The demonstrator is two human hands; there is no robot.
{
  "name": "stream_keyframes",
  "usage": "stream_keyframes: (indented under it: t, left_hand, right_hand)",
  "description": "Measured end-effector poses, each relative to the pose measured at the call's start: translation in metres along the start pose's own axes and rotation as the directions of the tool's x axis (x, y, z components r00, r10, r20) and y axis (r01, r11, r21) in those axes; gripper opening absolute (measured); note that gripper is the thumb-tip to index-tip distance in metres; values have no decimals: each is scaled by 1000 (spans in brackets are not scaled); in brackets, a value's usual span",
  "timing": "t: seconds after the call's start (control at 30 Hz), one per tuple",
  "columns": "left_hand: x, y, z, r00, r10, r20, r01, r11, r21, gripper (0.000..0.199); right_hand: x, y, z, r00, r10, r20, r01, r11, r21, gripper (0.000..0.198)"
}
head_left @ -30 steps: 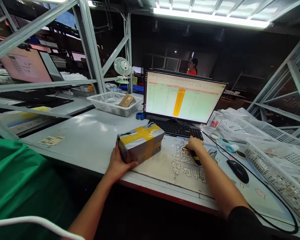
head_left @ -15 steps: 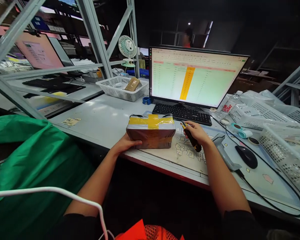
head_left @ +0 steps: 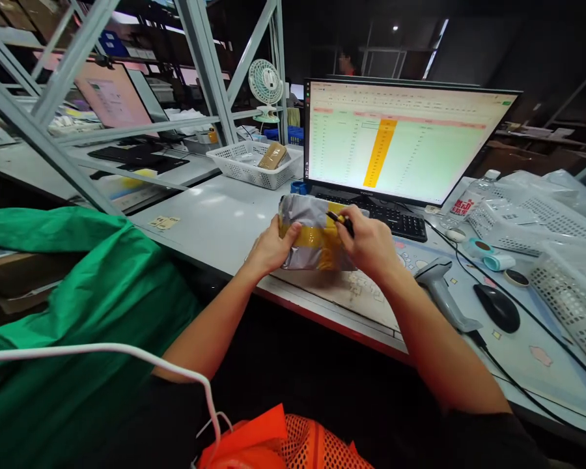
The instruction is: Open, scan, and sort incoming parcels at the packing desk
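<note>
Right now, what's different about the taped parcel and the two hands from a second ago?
The right hand has carried the black-and-yellow tool leftward from over the mat to the parcel. The parcel has turned and tipped, showing a taped face more squarely. The left hand still holds its left end. The monitor and white basket stayed put.

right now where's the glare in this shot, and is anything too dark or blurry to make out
Head view: pale glare spots on the white tabletop, a shine on the yellow-taped parcel; head view: the monitor glows against a dark background, its small text too soft to read; head view: the space under the tabletop is nearly black, detail lost.
</note>
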State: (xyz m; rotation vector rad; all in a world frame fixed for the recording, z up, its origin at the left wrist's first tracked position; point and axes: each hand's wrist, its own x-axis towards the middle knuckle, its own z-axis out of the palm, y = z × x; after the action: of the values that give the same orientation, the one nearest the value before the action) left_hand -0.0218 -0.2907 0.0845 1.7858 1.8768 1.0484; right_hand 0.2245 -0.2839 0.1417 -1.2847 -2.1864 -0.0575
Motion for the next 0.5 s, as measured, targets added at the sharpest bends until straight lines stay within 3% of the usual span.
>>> stream_keyframes:
  t: [0.13,0.23,0.3,0.4,0.5]
  left_hand:
    - [-10,27,-9,999,6,32,-9,995,101,94]
    - [-12,21,-10,999,3,46,-8,994,105,95]
    - [-8,4,-10,999,-17,51,14,998,60,97]
    - [2,-28,-7,995,-54,86,60,996,-69,101]
    - [11,-52,-2,983,-103,151,131,973,-191,103]
  right_hand:
    - [27,-46,-9,998,-55,-2,54,991,-126,27]
    - [20,-51,-2,996,-17,85,34,977,-209,27]
    - [0,-42,4,977,44,207,15,961,-276,27]
    - [-37,-16,5,911,184,370,-33,925,-379,27]
    - [-64,22,-4,853,314,416,-101,883,-459,27]
